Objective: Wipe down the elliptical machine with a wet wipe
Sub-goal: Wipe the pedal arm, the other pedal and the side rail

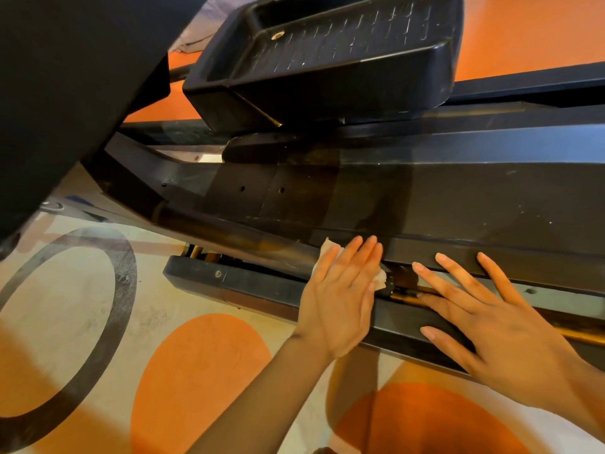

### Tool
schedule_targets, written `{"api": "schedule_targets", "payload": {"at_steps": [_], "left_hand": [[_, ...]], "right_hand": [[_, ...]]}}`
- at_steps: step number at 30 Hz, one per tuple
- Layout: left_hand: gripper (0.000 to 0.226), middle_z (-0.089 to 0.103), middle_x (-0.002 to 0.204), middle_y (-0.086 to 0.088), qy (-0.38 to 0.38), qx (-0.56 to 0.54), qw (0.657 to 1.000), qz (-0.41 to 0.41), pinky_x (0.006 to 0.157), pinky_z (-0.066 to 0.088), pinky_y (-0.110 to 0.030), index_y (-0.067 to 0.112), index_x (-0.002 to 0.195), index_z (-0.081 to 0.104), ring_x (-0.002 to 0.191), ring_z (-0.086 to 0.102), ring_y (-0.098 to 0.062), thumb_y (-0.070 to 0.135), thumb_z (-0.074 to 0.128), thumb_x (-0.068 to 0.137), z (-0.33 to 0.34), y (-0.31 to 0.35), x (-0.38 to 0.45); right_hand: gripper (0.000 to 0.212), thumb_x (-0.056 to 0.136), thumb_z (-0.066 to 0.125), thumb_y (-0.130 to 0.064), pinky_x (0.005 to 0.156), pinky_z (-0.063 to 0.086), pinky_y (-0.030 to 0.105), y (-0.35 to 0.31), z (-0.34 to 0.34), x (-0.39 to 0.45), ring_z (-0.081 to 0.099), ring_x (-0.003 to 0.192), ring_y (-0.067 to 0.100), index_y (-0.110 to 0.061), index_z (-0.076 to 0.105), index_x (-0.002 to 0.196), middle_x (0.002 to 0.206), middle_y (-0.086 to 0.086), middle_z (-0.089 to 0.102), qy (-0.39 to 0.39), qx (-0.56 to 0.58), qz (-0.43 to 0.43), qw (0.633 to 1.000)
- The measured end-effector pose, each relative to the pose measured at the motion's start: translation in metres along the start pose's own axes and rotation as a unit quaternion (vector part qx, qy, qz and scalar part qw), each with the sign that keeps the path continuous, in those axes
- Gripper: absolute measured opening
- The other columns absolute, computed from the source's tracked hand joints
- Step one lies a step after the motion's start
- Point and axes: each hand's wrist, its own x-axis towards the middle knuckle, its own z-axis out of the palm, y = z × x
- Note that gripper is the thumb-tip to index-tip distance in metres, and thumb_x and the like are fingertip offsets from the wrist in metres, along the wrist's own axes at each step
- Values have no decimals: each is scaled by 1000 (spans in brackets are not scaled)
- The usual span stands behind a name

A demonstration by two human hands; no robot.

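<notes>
Left hand (340,299) presses crumpled wipe (327,249) (flat-fingered) on black rail (458,204).

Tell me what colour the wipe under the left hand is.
White to pale cream, seen in the head view: the wipe peeks out from beneath the left hand.

Black all over the elliptical machine (425,198), with a ridged grid pattern on the black foot pedal (327,50) and 2 small brass-coloured bolts set into it. White, faintly stained, for the wet wipe (327,249). Cream across the floor (65,290), patterned with orange circles and 1 dark grey ring, then plain orange beyond the black frame.
</notes>
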Motion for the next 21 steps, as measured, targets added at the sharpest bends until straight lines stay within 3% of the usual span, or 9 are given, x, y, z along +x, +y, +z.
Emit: {"api": "schedule_targets", "payload": {"at_steps": [8,12,17,21], "left_hand": [[55,37,157,-8,40,46,992,-112,121,12,-50,8,149,42,146,33,-26,32,23,103,-18,-34,3],[57,29,161,-4,-6,16,998,-55,123,10,-49,13,152,34,150,22,-22,33,21,101,-10,-7,3],[63,24,163,-1,-23,34,999,-4,124,7,-45,17,154,31,151,17,-19,30,36,92,3,6,4],[54,15,165,-3,8,19,999,-27,123,7,-44,15,157,15,153,11,-21,34,12,106,3,-7,-1]], "right_hand": [[58,101,20,-62,114,14,56,0,0,0,17,150,19,-35,64,128,156,-6,34,-2,2,1,1000],[58,101,21,-62,116,13,55,1,1,0,15,151,19,-34,64,127,156,-6,34,-7,-3,0,1000],[58,101,21,-62,115,13,55,1,1,0,17,150,19,-34,65,126,155,-7,36,-1,-4,0,1000],[57,101,21,-61,115,14,55,0,-1,0,19,149,19,-34,66,124,154,-6,37,4,-1,-4,1000]]}}
